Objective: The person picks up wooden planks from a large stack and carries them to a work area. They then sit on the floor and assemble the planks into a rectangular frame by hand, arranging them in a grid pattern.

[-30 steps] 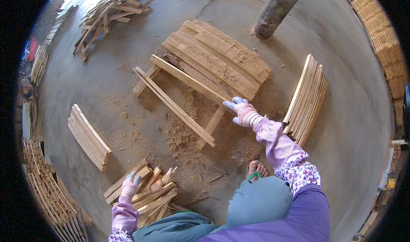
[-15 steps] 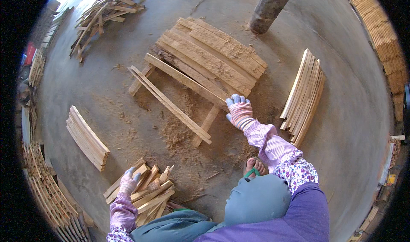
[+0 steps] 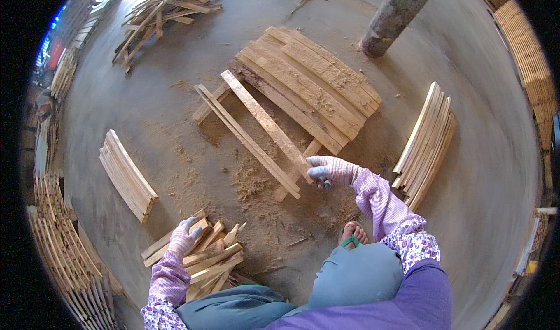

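My right hand (image 3: 332, 170), in a striped glove with grey-blue fingertips, grips the near end of a long wooden plank (image 3: 265, 123). This plank lies slanting over two wooden crosspieces, between a stack of sawdust-covered planks (image 3: 306, 85) on its far side and a narrow pair of strips (image 3: 245, 140) on its near side. At the lower left, my gloved left hand (image 3: 184, 237) rests on a pile of short wood offcuts (image 3: 213, 260), with its fingers stretched out. Part of that pile is hidden under the hand and forearm.
Neat bundles of strips lie on the floor at left (image 3: 128, 175) and right (image 3: 426, 143). A round post (image 3: 399, 18) stands at the back, and a loose heap of sticks (image 3: 166, 12) lies far left. Sawdust (image 3: 251, 181) covers the floor around the crosspieces.
My right hand has drawn the plank's near end toward me, leaving a wider gap to the stack, and its broad face now shows. My left hand has stayed at the offcuts.
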A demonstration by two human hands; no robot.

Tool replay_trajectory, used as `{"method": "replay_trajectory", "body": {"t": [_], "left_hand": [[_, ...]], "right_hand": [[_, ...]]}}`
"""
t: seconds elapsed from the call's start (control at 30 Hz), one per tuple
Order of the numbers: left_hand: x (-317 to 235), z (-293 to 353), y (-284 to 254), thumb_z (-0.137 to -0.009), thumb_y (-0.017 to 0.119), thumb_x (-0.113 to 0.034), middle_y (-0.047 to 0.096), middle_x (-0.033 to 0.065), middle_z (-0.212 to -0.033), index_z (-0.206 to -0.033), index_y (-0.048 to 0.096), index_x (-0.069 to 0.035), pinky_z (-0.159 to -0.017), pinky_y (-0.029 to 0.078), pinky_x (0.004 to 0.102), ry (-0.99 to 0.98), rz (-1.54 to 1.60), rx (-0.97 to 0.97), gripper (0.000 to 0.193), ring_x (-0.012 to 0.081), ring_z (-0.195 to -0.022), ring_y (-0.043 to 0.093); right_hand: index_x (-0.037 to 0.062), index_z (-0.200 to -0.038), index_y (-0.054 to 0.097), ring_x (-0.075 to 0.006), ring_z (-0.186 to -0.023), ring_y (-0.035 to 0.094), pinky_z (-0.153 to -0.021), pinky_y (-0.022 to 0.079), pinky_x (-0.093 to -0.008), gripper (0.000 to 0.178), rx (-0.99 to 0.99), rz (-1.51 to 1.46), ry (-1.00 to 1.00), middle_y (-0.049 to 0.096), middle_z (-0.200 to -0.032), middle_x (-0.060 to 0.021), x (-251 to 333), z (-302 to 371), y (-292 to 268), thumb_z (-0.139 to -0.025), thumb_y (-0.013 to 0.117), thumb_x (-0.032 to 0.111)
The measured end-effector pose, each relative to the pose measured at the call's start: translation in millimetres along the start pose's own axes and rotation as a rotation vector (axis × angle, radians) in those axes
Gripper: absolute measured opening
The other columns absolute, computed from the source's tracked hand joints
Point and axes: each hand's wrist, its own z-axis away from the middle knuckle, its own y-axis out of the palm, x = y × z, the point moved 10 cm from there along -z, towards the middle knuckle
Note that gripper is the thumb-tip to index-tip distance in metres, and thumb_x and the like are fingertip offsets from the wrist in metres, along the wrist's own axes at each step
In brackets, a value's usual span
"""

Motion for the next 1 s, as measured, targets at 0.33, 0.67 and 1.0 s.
{"method": "replay_trajectory", "body": {"t": [0.33, 0.67, 1.0], "left_hand": [[48, 10, -7, -0.094, 0.064, -0.040, 0.054, 0.0212, -0.139, -0.140, 0.051, -0.010, -0.108, 0.041, 0.0426, -0.100, 0.061, -0.052, 0.057, 0.0373, -0.129, 0.051], [71, 15, -7, -0.092, 0.065, -0.041, 0.054, 0.0206, -0.140, -0.139, 0.053, -0.009, -0.108, 0.041, 0.0410, -0.194, 0.080, -0.086, 0.058, 0.0361, -0.129, 0.052], [7, -9, -25, -0.093, 0.066, -0.034, 0.058, 0.0205, -0.133, -0.134, 0.056, -0.008, -0.104, 0.044, 0.0431, 0.087, 0.131, -0.194, 0.049, 0.0367, -0.124, 0.055]], "right_hand": [[0.0005, -0.141, 0.045, -0.0284, -0.130, 0.050, -0.109, 0.039, -0.0392, 0.060, -0.167, 0.744, -0.289, 0.054, -0.138, -0.0202, 52, -22, 12, -0.086, 0.064, 0.013], [0.0164, -0.144, 0.046, -0.0374, -0.138, 0.041, -0.115, 0.038, -0.0448, 0.057, -0.655, 1.046, -0.556, 0.030, -0.157, -0.0202, 306, -65, 42, -0.091, 0.057, 0.000], [0.0057, -0.099, 0.067, -0.0402, -0.084, 0.069, -0.070, 0.057, -0.0487, 0.017, -0.781, 1.641, -0.313, 0.066, -0.092, -0.0195, 127, -86, -36, -0.090, 0.055, 0.013]]}}
